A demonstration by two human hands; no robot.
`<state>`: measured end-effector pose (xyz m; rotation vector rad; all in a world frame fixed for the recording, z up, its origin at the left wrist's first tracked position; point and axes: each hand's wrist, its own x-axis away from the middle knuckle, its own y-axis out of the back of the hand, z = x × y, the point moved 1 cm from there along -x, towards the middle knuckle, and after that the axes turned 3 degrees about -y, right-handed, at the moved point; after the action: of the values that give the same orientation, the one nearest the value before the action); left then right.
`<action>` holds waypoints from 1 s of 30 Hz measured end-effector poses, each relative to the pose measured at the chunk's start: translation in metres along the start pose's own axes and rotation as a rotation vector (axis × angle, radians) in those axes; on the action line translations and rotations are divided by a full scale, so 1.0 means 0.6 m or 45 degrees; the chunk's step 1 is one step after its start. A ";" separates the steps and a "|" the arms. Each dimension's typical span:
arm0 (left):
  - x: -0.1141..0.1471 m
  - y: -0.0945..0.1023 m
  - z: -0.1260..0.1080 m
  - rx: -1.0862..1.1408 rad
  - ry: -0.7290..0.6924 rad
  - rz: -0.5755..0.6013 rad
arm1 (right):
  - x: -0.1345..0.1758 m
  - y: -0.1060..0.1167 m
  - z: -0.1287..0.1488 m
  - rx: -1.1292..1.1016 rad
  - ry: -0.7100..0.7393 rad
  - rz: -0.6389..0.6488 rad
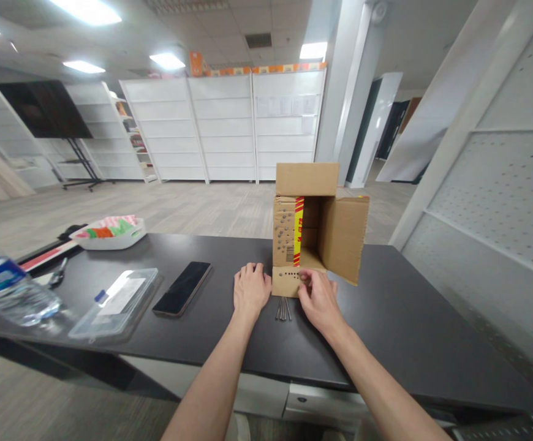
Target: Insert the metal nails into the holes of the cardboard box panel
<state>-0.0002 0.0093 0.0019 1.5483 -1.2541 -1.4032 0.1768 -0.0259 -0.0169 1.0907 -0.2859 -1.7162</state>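
a brown cardboard box stands open-fronted on the dark tabletop, one flap upright at twelve o'clock, another swung outward at three. the nine o'clock panel bears scattered grey spots, a barcode and a yellow-red strip; the six o'clock flap, a row of dark dots. slim metal nails fan out just beyond it, towards six.
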 end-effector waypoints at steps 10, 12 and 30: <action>0.000 0.001 0.000 0.010 -0.007 -0.010 | -0.010 -0.001 0.004 0.110 0.011 0.019; 0.000 0.001 0.000 0.010 -0.005 -0.006 | -0.015 -0.003 0.006 0.138 0.013 0.016; 0.000 0.000 0.000 0.002 -0.011 0.000 | -0.025 -0.006 0.014 0.239 0.017 -0.102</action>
<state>-0.0003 0.0092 0.0019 1.5449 -1.2602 -1.4108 0.1686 -0.0145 -0.0066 1.2643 -0.4059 -1.7795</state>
